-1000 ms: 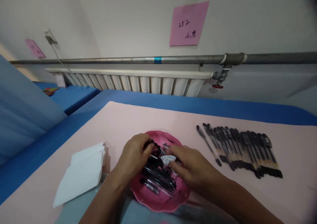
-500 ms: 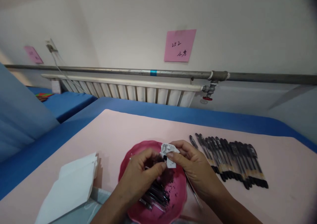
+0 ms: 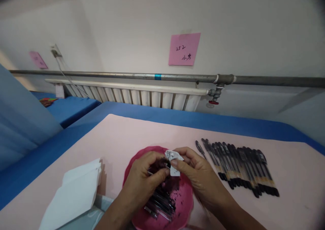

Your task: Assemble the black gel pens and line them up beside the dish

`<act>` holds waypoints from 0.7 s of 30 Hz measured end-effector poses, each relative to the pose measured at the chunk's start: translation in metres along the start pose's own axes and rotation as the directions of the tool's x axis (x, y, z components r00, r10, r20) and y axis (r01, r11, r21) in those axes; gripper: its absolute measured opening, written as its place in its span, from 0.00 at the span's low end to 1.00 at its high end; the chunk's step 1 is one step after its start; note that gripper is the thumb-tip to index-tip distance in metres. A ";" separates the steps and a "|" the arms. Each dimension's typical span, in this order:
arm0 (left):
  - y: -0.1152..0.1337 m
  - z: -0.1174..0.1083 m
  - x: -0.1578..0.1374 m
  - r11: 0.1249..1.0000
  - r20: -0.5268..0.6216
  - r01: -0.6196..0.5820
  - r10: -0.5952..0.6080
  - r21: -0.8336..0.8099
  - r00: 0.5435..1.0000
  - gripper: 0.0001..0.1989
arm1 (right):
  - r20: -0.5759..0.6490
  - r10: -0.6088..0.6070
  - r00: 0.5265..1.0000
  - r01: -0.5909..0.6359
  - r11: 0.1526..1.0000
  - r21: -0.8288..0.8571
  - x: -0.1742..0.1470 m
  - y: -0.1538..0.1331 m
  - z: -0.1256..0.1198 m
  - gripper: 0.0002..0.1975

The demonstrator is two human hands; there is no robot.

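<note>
Above a pink bowl [image 3: 186, 203], my two hands meet closely. My right hand [image 3: 195, 170] is closed on a crumpled white tissue [image 3: 175, 155] with dark smudges. Between the tissue and my left fingertips shows a small black pen part [image 3: 168, 164]; its other end is hidden. My left hand [image 3: 144, 174] is closed, thumb and fingers pinched on that part. Dark stains mark the left fingertips. In the bowl lie several black and clear pen parts [image 3: 161, 203] among black specks. A thin rod, partly hidden, shows blurred below my right hand.
Several black-capped pens [image 3: 241, 165] lie in a row on the pink sheet [image 3: 142, 128] at the right. Folded white paper [image 3: 76, 189] lies at the left, over a grey-blue item [image 3: 101, 204]. Behind the blue table edge [image 3: 177, 116] are a radiator [image 3: 146, 98] and a pipe.
My hands stay together at the tissue, with a slight shift of the fingers and black part. The whole view has moved a little; the thin rod under my right hand shows less clearly.
</note>
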State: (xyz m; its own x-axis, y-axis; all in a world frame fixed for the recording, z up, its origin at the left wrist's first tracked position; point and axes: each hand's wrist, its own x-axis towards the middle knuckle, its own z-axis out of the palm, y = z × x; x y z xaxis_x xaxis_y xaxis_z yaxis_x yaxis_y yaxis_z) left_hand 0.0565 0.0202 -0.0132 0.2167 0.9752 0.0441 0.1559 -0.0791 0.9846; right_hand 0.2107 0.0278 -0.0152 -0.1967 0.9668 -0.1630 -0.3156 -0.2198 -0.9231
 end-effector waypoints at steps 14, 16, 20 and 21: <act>-0.006 -0.009 0.002 0.998 -0.113 -0.038 0.045 0.059 0.993 0.02 | -0.142 -0.140 0.980 0.121 0.984 -0.133 0.003 -0.012 -0.007 0.12; -0.004 -0.009 0.002 0.993 -0.144 -0.054 0.069 0.109 0.987 0.01 | -0.131 -0.211 0.969 0.175 0.955 -0.241 0.001 -0.013 -0.005 0.09; 0.000 -0.003 -0.001 0.956 -0.147 -0.111 0.155 0.271 0.977 0.02 | 0.011 -0.280 0.960 0.258 0.870 -0.420 -0.006 -0.005 0.005 0.07; 0.000 -0.001 -0.002 0.944 -0.145 -0.131 0.181 0.304 0.973 0.03 | 0.031 -0.272 0.962 0.258 0.865 -0.430 -0.007 -0.003 0.007 0.07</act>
State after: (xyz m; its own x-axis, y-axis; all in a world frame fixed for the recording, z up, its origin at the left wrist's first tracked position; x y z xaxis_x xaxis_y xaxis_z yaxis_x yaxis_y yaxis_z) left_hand 0.0554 0.0187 -0.0129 0.0988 0.9642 0.2461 0.4115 -0.2648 0.8721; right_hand 0.2063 0.0205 -0.0089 -0.1326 0.9856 0.1048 0.0751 0.1154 -0.9905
